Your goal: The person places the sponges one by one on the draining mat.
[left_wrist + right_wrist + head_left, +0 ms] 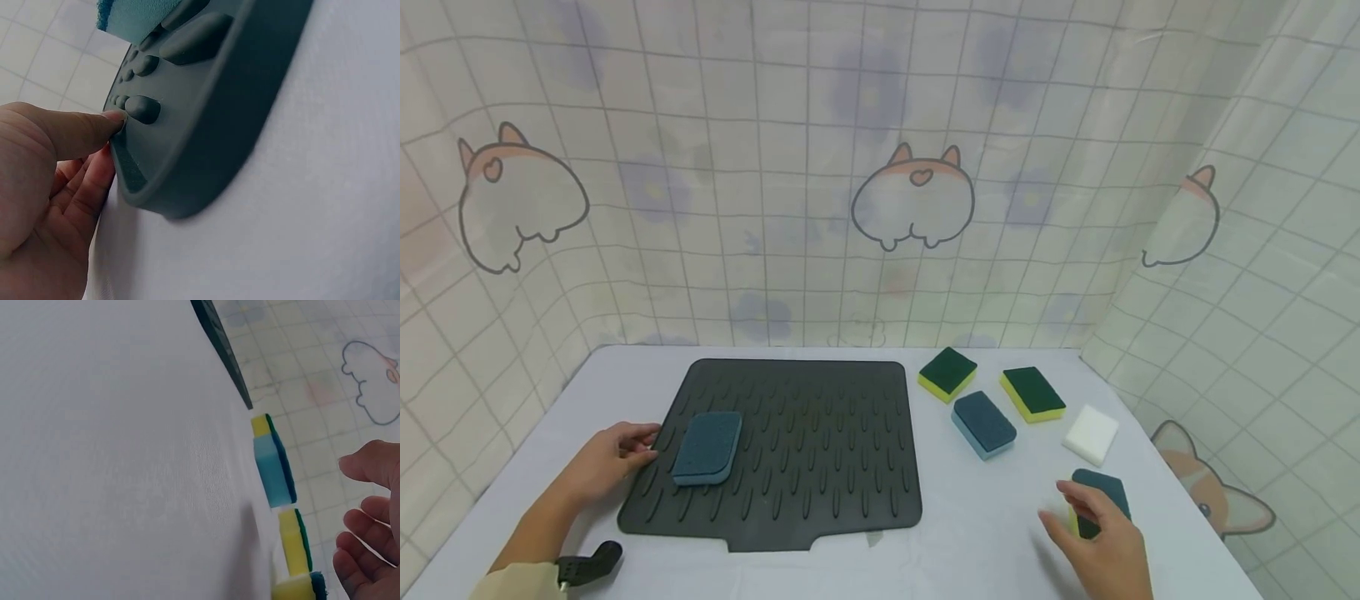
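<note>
My left hand (608, 461) pinches the left rim of a dark grey-green ribbed drying mat (820, 467); in the left wrist view, the thumb (87, 132) lies over the rim and the fingers are outside it. On the mat's left part lies a blue sponge (707, 446) with rounded corners. Over at the right, my right hand (1105, 537) hovers with thumb and fingers apart, holding nothing. It partly covers a dark-topped yellow sponge (1108, 485) in the head view. In the right wrist view this hand (375, 531) appears with its fingers slightly bent.
Right of the mat lie two green-and-yellow sponges (947, 371), a blue sponge (985, 425) and a white sponge (1091, 435). A white cloth covers the table (970, 542). Behind and at both sides hangs a checked curtain (805, 275). A black strap piece (591, 563) sits at the left wrist.
</note>
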{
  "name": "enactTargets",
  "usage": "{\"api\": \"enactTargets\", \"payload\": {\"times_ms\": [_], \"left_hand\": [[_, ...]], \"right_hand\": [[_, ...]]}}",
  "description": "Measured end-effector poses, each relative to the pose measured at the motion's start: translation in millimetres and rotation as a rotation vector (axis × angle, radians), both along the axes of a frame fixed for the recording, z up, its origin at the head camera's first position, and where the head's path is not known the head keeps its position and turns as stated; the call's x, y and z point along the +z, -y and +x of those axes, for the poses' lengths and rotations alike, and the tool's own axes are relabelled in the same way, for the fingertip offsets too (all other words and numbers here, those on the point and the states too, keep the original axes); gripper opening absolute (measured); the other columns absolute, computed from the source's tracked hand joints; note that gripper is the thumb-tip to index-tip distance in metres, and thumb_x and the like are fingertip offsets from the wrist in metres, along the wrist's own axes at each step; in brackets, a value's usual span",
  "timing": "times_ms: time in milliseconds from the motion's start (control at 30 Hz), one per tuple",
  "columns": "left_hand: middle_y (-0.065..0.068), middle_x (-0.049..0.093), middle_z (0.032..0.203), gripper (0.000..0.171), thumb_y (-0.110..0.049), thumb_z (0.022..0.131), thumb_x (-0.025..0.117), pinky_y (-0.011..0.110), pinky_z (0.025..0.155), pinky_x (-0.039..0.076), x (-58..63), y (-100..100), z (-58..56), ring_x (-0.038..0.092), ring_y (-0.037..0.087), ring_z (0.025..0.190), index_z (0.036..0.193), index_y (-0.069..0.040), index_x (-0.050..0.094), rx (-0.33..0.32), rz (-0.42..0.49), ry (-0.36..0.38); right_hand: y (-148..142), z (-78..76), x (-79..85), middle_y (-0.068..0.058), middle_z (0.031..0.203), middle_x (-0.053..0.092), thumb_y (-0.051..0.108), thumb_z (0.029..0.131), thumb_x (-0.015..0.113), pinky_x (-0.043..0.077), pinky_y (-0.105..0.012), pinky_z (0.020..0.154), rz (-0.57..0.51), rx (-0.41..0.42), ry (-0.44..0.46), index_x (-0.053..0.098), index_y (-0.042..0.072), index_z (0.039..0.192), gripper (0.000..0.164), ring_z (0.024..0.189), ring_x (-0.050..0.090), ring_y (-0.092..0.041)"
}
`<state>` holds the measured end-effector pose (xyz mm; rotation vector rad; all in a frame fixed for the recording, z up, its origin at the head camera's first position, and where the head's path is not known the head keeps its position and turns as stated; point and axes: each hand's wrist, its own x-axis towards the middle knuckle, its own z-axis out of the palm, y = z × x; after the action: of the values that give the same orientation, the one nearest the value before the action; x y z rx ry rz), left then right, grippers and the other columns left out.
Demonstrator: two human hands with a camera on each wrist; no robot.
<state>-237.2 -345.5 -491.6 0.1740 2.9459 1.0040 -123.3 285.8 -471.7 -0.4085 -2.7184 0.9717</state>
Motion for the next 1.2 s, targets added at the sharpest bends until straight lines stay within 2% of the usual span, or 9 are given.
{"api": "enactTargets", "payload": {"times_ms": [167,333,567,767,1000,1200], "left_hand": [[0.012,0.059,0.108,0.047,-0.017,0.089,0.065,0.029,0.071,0.048,1.0,-1.1,0.4,0.054,0.020,0.092,0.129,0.003,0.052,0.004,-0.002,-0.006],[0.013,0.058,0.108,0.047,-0.015,0.088,0.065,0.035,0.074,0.048,-0.3,-3.1,0.3,0.054,0.021,0.091,0.129,0.004,0.052,0.017,-0.006,0.001],[0.015,0.058,0.109,0.047,-0.013,0.087,0.067,0.034,0.072,0.049,0.5,-4.1,-0.4,0.055,0.022,0.091,0.128,0.004,0.053,0.029,-0.018,-0.006],[0.014,0.059,0.109,0.047,-0.012,0.086,0.067,0.032,0.071,0.049,-1.2,-2.4,-2.2,0.054,0.021,0.090,0.128,0.004,0.054,0.030,-0.024,-0.009],[0.016,0.058,0.111,0.048,-0.013,0.086,0.067,0.028,0.069,0.048,-2.7,-2.0,-1.8,0.053,0.021,0.091,0.129,0.004,0.052,0.042,-0.024,-0.007],[0.017,0.058,0.113,0.048,-0.013,0.086,0.067,0.029,0.070,0.049,-1.7,-2.3,-1.5,0.054,0.021,0.092,0.129,0.005,0.052,0.036,-0.024,-0.012]], "right_hand": [[-6.5,5.1,0.1,-0.011,0.118,0.062,0.035,0.076,0.077,0.051,-0.045,0.086,0.037,-0.039,-0.055,0.060,0.014,0.122,0.054,0.104,0.059,-0.028],[-16.7,10.2,0.0,-0.016,0.119,0.060,0.029,0.075,0.079,0.049,-0.052,0.087,0.035,-0.093,-0.048,0.060,0.011,0.120,0.053,0.104,0.057,-0.032],[-32.2,16.1,-1.5,-0.025,0.138,0.042,0.051,0.072,0.076,0.040,-0.064,0.090,0.019,-0.117,0.125,0.051,0.010,0.130,0.076,0.110,0.043,-0.043],[-38.3,17.0,-3.1,-0.023,0.140,0.040,0.049,0.070,0.078,0.031,-0.067,0.097,0.063,-0.097,0.095,0.050,0.006,0.131,0.079,0.124,0.030,-0.045],[-40.3,16.7,-4.0,-0.028,0.141,0.031,0.057,0.062,0.080,0.034,-0.068,0.092,-0.020,-0.161,0.134,0.041,0.004,0.135,0.098,0.118,0.033,-0.045],[-46.1,12.8,-8.8,-0.031,0.141,0.025,0.064,0.059,0.077,0.036,-0.066,0.092,-0.063,-0.174,0.193,0.034,0.001,0.139,0.110,0.114,0.033,-0.045]]}}
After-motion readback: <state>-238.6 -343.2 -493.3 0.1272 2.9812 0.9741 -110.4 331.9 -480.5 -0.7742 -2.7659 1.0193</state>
